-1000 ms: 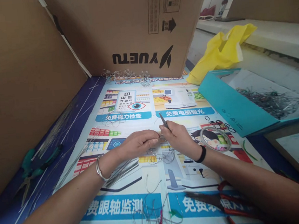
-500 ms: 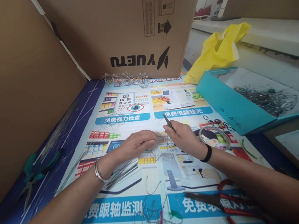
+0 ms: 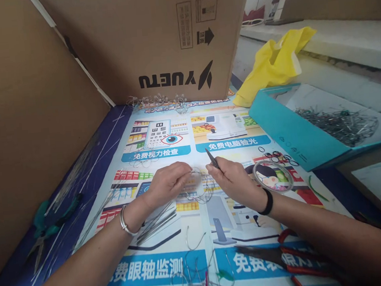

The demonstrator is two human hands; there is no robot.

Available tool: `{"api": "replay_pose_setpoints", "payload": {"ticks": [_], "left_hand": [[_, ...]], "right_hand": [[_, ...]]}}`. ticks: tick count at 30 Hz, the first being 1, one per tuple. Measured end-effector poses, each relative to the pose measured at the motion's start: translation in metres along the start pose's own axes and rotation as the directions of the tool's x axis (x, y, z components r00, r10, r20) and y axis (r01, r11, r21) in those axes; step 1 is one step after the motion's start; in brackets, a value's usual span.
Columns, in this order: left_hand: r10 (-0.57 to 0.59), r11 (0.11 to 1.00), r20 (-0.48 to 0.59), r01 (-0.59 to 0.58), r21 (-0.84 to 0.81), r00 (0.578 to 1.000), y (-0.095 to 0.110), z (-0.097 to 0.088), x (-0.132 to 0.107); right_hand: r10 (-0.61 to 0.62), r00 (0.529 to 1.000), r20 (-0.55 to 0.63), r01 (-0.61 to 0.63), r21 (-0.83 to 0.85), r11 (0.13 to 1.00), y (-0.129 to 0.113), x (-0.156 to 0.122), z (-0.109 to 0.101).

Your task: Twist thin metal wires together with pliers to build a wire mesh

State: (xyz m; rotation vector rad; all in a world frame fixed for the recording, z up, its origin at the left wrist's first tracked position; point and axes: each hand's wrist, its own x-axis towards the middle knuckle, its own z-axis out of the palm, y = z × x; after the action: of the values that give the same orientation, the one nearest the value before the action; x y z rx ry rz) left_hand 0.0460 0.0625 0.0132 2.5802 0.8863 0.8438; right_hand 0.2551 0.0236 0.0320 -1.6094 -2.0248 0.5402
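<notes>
My left hand [image 3: 169, 181], with a silver bangle on the wrist, pinches a thin bent metal wire [image 3: 200, 191] above a printed poster mat [image 3: 176, 270]. My right hand [image 3: 234, 179], with a black band on the wrist, grips a small dark pointed tool [image 3: 211, 158] whose tip sticks up and to the left. The two hands are close together over the middle of the mat, with the looped wire hanging between them.
A roll of clear tape [image 3: 272, 175] lies right of my right hand. Red-handled pliers [image 3: 282, 255] lie near right, green-handled pliers [image 3: 44, 220] at left. Loose wires [image 3: 196, 277] lie near me, straight rods [image 3: 154, 220] under my left wrist. A teal tray [image 3: 290, 131] holds wire pieces. Cardboard boxes [image 3: 153, 34] stand behind and left.
Both hands have shifted slightly; the left hand lifted the wire a little and the wire loop now hangs between the hands. The camera tilted a bit.
</notes>
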Motion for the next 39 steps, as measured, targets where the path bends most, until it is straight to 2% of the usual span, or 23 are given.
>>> {"api": "replay_pose_setpoints", "payload": {"ticks": [3, 7, 9, 13, 15, 18, 21, 23, 28, 35, 39], "left_hand": [[-0.009, 1.000, -0.015, 0.008, -0.006, 1.000, 0.002, -0.001, 0.000], [0.015, 1.000, 0.036, -0.015, 0.002, 0.999, 0.003, -0.002, 0.000], [0.024, 1.000, 0.056, -0.025, 0.005, 0.998, 0.003, -0.002, 0.001], [0.040, 0.999, 0.074, -0.040, -0.002, 0.996, 0.003, -0.002, 0.000], [0.036, 0.999, 0.079, -0.036, -0.006, 0.996, 0.004, -0.002, 0.000], [0.040, 0.999, 0.089, -0.039, -0.008, 0.995, 0.004, -0.002, 0.000], [0.050, 0.999, 0.093, -0.050, -0.006, 0.994, 0.003, -0.002, 0.000], [0.053, 0.999, 0.097, -0.053, -0.001, 0.994, 0.003, -0.001, 0.000], [0.049, 0.999, 0.104, -0.051, 0.017, 0.993, 0.003, -0.001, 0.000], [0.052, 0.997, 0.117, -0.058, 0.048, 0.992, 0.004, -0.002, 0.001], [0.100, 0.994, 0.094, -0.104, 0.042, 0.991, 0.002, -0.001, 0.001]], "right_hand": [[0.027, 0.999, 0.035, -0.026, -0.040, 0.999, 0.002, 0.006, -0.003], [0.032, 0.979, 0.202, 0.013, -0.218, 0.976, 0.008, 0.015, -0.021], [0.021, 0.958, 0.286, 0.082, -0.342, 0.936, 0.012, 0.017, -0.033], [0.033, 0.933, 0.358, 0.186, -0.558, 0.809, 0.018, 0.015, -0.050], [0.052, 0.897, 0.439, 0.223, -0.551, 0.804, 0.020, 0.015, -0.055], [0.050, 0.815, 0.578, 0.265, -0.449, 0.853, 0.018, 0.019, -0.058], [0.078, 0.770, 0.633, 0.292, -0.458, 0.840, 0.012, 0.025, -0.057], [0.089, 0.781, 0.618, 0.326, -0.526, 0.786, 0.007, 0.027, -0.054], [0.068, 0.848, 0.525, 0.362, -0.670, 0.648, -0.006, 0.020, -0.043], [0.039, 0.876, 0.481, 0.366, -0.715, 0.596, -0.013, 0.014, -0.037], [-0.013, 0.883, 0.470, 0.392, -0.720, 0.573, -0.010, 0.015, -0.041]]}}
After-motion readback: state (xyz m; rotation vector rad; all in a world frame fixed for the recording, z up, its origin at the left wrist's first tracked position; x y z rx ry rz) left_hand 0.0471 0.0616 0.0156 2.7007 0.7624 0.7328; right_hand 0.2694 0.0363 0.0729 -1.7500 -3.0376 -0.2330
